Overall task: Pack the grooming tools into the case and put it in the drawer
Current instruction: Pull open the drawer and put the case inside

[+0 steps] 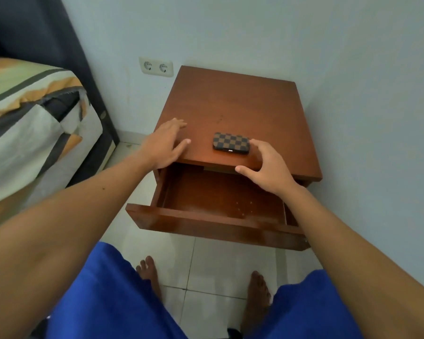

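Checkered case [231, 143]: closed, on nightstand top [242, 99], awaiting open drawer [220, 192]. Right hand [267, 167], fingers spread, beside it, seemingly untouching; left hand [165, 145] splayed, steadying.

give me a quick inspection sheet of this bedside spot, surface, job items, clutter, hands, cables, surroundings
surface: brown wooden nightstand, top bare apart from one case
job's things: checkered case shut, lying flat near the front edge; drawer pulled open, nothing seen inside
clutter: nothing seen
grippers: left hand open, palm down at the top's front left corner; right hand open, fingers spread just right of the case, not gripping it
cables: nothing seen; double wall socket has nothing plugged in
surroundings: bed with striped cover on the left, pale wall, tiled floor, bare feet below
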A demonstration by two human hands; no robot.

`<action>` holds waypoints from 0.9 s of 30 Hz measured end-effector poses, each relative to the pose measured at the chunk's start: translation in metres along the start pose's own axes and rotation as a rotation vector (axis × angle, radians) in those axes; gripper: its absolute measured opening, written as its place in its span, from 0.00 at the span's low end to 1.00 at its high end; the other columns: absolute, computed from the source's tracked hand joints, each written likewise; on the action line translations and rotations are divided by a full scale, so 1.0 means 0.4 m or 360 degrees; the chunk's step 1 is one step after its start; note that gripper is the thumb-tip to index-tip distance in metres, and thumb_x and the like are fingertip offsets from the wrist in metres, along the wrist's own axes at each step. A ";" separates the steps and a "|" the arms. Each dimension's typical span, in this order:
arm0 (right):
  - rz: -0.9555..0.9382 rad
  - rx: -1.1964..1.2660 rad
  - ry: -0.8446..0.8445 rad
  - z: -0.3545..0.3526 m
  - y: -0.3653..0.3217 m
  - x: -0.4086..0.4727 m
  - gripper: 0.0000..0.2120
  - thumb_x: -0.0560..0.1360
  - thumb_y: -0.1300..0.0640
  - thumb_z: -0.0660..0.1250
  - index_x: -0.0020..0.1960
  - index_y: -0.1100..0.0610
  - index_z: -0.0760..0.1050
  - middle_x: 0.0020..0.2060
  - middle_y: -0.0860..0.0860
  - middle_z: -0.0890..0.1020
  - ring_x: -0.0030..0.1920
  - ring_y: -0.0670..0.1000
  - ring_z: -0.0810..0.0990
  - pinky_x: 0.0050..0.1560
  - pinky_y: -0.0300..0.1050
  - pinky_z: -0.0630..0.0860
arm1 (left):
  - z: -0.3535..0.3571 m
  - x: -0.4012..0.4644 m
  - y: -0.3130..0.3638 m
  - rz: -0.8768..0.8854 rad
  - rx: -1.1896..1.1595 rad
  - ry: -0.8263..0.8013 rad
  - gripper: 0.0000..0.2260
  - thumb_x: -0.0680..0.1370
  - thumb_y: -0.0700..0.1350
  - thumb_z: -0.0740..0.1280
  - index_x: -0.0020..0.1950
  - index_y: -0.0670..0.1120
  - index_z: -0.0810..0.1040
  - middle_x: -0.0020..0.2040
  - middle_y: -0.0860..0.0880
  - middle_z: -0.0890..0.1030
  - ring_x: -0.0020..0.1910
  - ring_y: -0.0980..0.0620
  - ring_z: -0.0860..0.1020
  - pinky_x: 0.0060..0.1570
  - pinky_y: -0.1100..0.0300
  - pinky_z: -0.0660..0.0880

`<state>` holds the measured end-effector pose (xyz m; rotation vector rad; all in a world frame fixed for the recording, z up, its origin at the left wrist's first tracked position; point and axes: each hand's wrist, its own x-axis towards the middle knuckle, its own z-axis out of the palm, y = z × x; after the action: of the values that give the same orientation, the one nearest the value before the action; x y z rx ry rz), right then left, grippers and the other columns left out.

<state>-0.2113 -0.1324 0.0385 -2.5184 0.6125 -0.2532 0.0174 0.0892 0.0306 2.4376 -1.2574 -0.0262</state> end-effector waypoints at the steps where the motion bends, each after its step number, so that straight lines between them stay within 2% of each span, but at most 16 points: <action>1: -0.0017 -0.0033 -0.0035 0.009 0.002 0.033 0.42 0.75 0.38 0.75 0.82 0.52 0.62 0.81 0.51 0.67 0.80 0.53 0.66 0.79 0.54 0.67 | 0.009 0.038 -0.003 0.0004 0.0027 -0.0022 0.28 0.86 0.58 0.62 0.82 0.46 0.65 0.83 0.45 0.66 0.84 0.45 0.61 0.80 0.47 0.59; 5: -0.0044 -0.0139 -0.0165 0.041 0.019 0.136 0.41 0.78 0.37 0.70 0.84 0.49 0.57 0.84 0.49 0.61 0.84 0.51 0.57 0.82 0.54 0.60 | 0.065 0.141 -0.010 -0.0085 0.0081 -0.0216 0.36 0.85 0.64 0.57 0.86 0.45 0.54 0.87 0.46 0.53 0.86 0.48 0.48 0.82 0.50 0.48; 7: -0.0113 -0.0251 -0.0193 0.049 0.030 0.168 0.40 0.79 0.37 0.68 0.84 0.50 0.58 0.83 0.49 0.64 0.83 0.53 0.60 0.82 0.54 0.60 | 0.096 0.160 -0.018 -0.0113 0.0122 -0.0321 0.38 0.85 0.66 0.54 0.87 0.44 0.49 0.87 0.46 0.49 0.86 0.48 0.46 0.83 0.51 0.45; 11: -0.0237 -0.0326 -0.0128 0.037 0.038 0.197 0.37 0.77 0.39 0.73 0.79 0.54 0.68 0.73 0.52 0.75 0.74 0.55 0.70 0.75 0.53 0.68 | 0.119 0.163 -0.032 -0.0079 0.0206 -0.0265 0.39 0.84 0.68 0.50 0.87 0.44 0.48 0.87 0.45 0.49 0.86 0.49 0.47 0.84 0.51 0.44; 14: -0.0274 -0.0269 -0.0206 0.028 0.023 0.192 0.40 0.73 0.41 0.78 0.79 0.56 0.69 0.70 0.53 0.75 0.70 0.55 0.70 0.74 0.53 0.68 | 0.118 0.163 -0.035 -0.0071 0.0218 -0.0271 0.39 0.84 0.68 0.50 0.87 0.44 0.49 0.87 0.45 0.50 0.86 0.49 0.47 0.84 0.51 0.45; 19: -0.0506 -0.0136 -0.0249 0.035 0.008 0.057 0.36 0.72 0.40 0.78 0.74 0.53 0.73 0.64 0.49 0.76 0.63 0.51 0.72 0.64 0.46 0.72 | 0.115 0.163 -0.031 -0.0052 0.0248 -0.0288 0.38 0.85 0.68 0.49 0.87 0.43 0.48 0.87 0.45 0.49 0.86 0.49 0.46 0.84 0.52 0.43; 23: -0.0536 -0.0129 -0.0502 0.099 0.029 -0.048 0.35 0.73 0.40 0.77 0.75 0.50 0.71 0.66 0.43 0.74 0.64 0.45 0.71 0.67 0.42 0.72 | 0.111 0.158 -0.026 -0.0072 0.0260 -0.0284 0.38 0.85 0.67 0.49 0.87 0.43 0.48 0.87 0.46 0.48 0.86 0.49 0.46 0.83 0.53 0.42; 27: -0.0403 -0.0333 -0.0714 0.192 0.054 -0.028 0.37 0.73 0.41 0.78 0.76 0.52 0.70 0.66 0.47 0.74 0.64 0.49 0.72 0.67 0.49 0.75 | 0.115 0.155 -0.024 -0.0077 0.0276 -0.0279 0.37 0.86 0.66 0.48 0.87 0.44 0.48 0.87 0.46 0.48 0.86 0.49 0.46 0.84 0.52 0.42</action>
<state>-0.2066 -0.1084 -0.0385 -2.7234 0.1464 0.2985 0.0531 0.0299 -0.0050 2.6636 -1.3241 -0.1536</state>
